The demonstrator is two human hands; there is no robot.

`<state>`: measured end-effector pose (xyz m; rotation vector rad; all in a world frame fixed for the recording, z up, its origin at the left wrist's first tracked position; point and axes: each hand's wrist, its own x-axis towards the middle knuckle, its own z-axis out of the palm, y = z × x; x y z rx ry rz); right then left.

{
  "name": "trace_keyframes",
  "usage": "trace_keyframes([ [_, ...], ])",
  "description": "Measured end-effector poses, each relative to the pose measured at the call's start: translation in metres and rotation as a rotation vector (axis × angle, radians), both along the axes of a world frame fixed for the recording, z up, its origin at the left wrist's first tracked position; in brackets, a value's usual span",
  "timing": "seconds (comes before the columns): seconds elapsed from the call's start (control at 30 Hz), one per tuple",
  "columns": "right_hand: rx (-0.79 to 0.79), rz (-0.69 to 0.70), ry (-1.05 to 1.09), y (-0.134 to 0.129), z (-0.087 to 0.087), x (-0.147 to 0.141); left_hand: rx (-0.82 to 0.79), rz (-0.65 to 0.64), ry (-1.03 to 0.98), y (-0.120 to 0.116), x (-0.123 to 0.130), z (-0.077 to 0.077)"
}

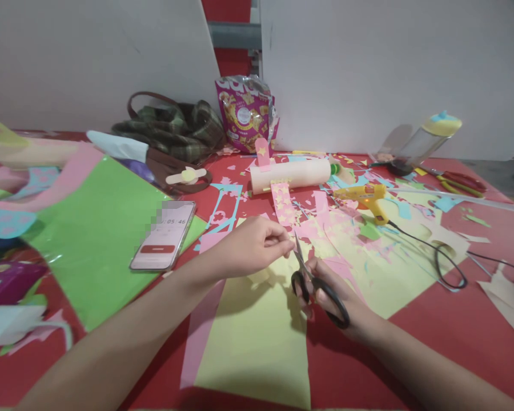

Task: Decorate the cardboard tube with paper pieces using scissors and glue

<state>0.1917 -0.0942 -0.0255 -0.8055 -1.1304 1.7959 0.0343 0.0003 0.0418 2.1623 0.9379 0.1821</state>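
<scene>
Black-handled scissors (302,264) are in my right hand (321,285), with fingers through the loops and the blades pointing up and away from me. My left hand (261,245) is closed in a pinch right beside the blade tips; whatever is between its fingertips is too small to make out. Below both hands lies a yellow paper sheet (257,342), partly over a pink sheet (197,342). Just beyond them rests a cream paper tube (300,176) with a pink star-patterned strip (281,205) hanging from it and a pink tab (262,154) standing up.
A yellow glue gun (362,195) with a black cord lies at right among paper scraps. At left, a phone (165,237) rests on green sheet (89,245). Behind stand a purple snack bag (246,114), a plaid bag (175,128) and a tilted clear bottle (426,142).
</scene>
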Motion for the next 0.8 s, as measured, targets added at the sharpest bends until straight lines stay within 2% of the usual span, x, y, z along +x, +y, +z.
trace_keyframes([
  [0.23, -0.009, -0.015, -0.05, 0.0001, 0.0003, 0.0, -0.01, 0.002, -0.015, 0.0004, -0.0008, -0.0018],
  [0.67, -0.028, -0.038, -0.009, -0.0009, -0.0051, -0.0007, -0.033, 0.037, -0.008, -0.0005, 0.0, -0.0015],
  [0.8, -0.015, -0.053, -0.026, -0.001, -0.0052, -0.0006, -0.043, 0.038, -0.06, -0.0005, 0.0013, -0.0051],
])
